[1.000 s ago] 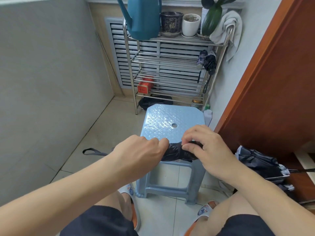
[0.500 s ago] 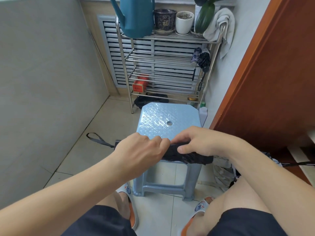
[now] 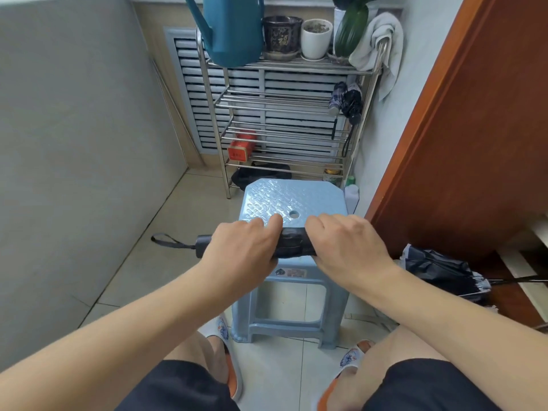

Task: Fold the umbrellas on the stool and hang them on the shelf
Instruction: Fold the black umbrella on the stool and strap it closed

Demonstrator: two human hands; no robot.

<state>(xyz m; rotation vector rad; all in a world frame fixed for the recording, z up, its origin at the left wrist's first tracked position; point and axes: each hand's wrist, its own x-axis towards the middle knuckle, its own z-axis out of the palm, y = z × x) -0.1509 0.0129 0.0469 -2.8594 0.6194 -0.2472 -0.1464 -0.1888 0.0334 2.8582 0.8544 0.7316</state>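
I hold a rolled black folding umbrella (image 3: 292, 243) level above the front edge of the light blue plastic stool (image 3: 284, 197). My left hand (image 3: 240, 247) grips it near the handle end, whose grey handle and wrist strap (image 3: 175, 243) stick out to the left. My right hand (image 3: 347, 247) grips the canopy end. Two folded umbrellas (image 3: 348, 99) hang on the right side of the steel shelf (image 3: 284, 97). Another dark umbrella (image 3: 441, 271), not folded up, lies on the floor at the right.
A teal watering can (image 3: 234, 28), two pots and a plant stand on the shelf top, with a towel (image 3: 379, 43) over its right rail. A red box (image 3: 240, 148) sits on a lower rack. A wooden door (image 3: 474, 120) is at the right, a tiled wall at the left.
My right hand has gone from smoothing the canopy with its fingertips to closing round it. The umbrella now lies straighter and tighter, with its handle and strap showing at the left.
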